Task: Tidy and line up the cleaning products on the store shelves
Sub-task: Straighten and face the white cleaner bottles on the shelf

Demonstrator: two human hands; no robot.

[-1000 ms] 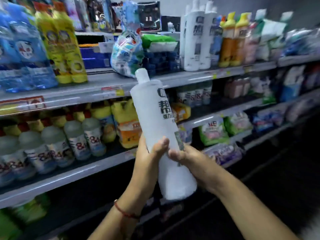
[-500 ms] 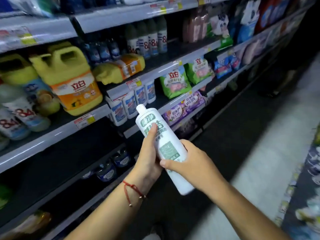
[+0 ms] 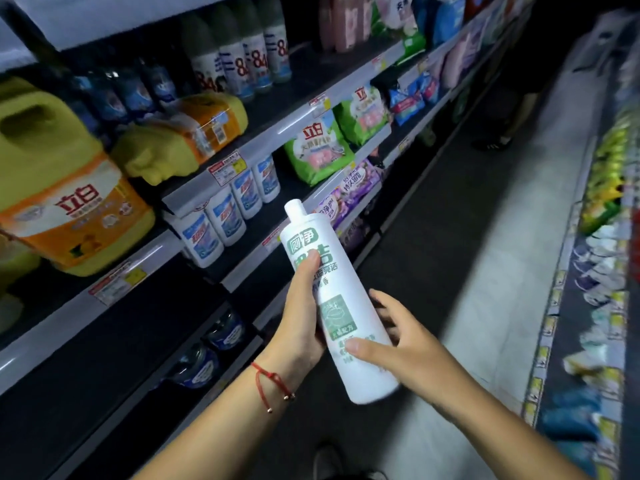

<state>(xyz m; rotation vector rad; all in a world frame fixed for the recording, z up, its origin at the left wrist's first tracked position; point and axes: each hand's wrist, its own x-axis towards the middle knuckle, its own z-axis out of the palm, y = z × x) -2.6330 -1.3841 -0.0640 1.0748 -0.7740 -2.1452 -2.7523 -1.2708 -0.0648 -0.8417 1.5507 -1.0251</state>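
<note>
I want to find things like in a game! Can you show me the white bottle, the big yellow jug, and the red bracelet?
white bottle (image 3: pixel 341 317): head view, on its green label, mid-body.
big yellow jug (image 3: pixel 52 174): head view, on its yellow front, above the orange label.
red bracelet (image 3: pixel 268 381): head view, on the cord at the left wrist.

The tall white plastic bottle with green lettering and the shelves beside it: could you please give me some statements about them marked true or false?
1. The left hand grips the tall white plastic bottle with green lettering. True.
2. The bottle's cap is off. False: the white cap is on.
3. The big yellow plastic jug with an orange label lies on the floor. False: it stands on a shelf.
4. The right hand touches the bottle's lower part. True.
</note>
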